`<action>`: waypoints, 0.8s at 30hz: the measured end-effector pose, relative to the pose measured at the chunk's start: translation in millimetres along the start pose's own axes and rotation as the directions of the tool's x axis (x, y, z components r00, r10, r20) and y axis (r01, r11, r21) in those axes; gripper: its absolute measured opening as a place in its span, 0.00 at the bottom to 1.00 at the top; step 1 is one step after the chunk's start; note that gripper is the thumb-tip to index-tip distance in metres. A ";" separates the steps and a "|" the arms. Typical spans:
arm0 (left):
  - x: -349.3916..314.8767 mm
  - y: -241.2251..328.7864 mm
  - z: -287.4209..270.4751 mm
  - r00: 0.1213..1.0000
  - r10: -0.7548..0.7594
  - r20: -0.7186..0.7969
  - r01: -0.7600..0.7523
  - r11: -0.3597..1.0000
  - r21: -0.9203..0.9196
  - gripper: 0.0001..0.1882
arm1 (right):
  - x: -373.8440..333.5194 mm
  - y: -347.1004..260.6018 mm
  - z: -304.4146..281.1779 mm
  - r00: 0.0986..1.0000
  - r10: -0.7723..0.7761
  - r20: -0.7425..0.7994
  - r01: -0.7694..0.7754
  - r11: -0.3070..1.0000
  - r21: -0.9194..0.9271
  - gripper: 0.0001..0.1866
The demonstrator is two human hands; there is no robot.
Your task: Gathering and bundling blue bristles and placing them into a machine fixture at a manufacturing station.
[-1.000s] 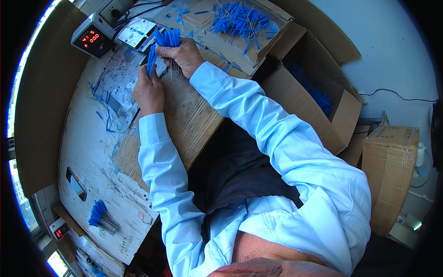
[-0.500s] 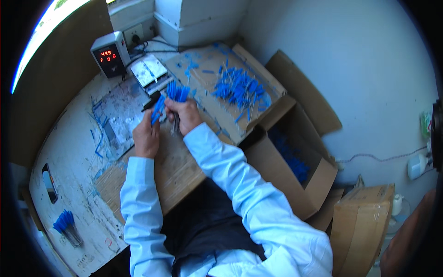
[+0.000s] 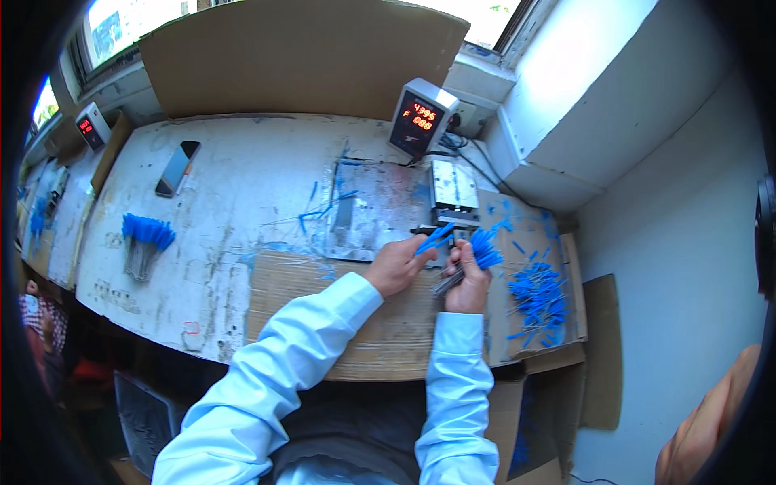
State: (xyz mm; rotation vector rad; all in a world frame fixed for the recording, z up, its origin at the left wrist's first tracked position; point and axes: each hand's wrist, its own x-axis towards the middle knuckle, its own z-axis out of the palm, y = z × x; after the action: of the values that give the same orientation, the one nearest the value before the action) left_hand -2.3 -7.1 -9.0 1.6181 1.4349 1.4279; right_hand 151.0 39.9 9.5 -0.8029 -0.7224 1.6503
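Note:
My left hand (image 3: 393, 270) is closed on a few thin blue-ended sticks (image 3: 436, 238), their blue ends pointing up and to the right. Close beside it, my right hand (image 3: 469, 288) grips a thick bundle of blue-ended wire sticks (image 3: 485, 247). The bundle's blue ends fan out above the fist, and its thin grey wires come out below. Just beyond both hands stands a small metal fixture (image 3: 454, 186) with a pale top plate. To the right, a loose pile of the same blue-ended sticks (image 3: 537, 297) lies on cardboard.
A counter box (image 3: 420, 121) with red digits stands behind the fixture, cables beside it. Farther left are a phone (image 3: 176, 168) and another bundle of sticks (image 3: 147, 234). A cardboard sheet (image 3: 347, 331) covers the near edge. An open carton (image 3: 508, 420) sits lower right. Another person (image 3: 42, 319) shows lower left.
The view has swung left, bringing more of the table and another person into sight. Both hands keep their sticks and stay close together near the fixture.

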 end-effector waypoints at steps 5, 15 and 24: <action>10.1 2.8 7.1 0.978 -0.150 0.147 0.159 0.986 -0.053 0.11 | 0.5 -7.9 5.2 0.982 -0.190 -0.017 0.185 0.969 -0.161 0.06; 10.4 3.5 7.7 0.992 -0.050 0.116 0.046 0.998 0.039 0.08 | 8.6 2.6 -5.3 0.998 -0.052 0.024 0.051 0.998 0.023 0.05; 16.5 5.8 0.4 0.972 -0.205 -0.111 0.168 0.946 -0.276 0.13 | -0.5 4.2 8.9 0.991 -0.111 0.077 0.124 0.975 -0.187 0.10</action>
State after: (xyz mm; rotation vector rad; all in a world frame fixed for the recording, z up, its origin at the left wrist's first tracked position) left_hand -2.1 6.6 1.8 1.2054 1.3635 1.5695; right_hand 141.6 38.1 11.4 -0.8268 -0.9691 1.5220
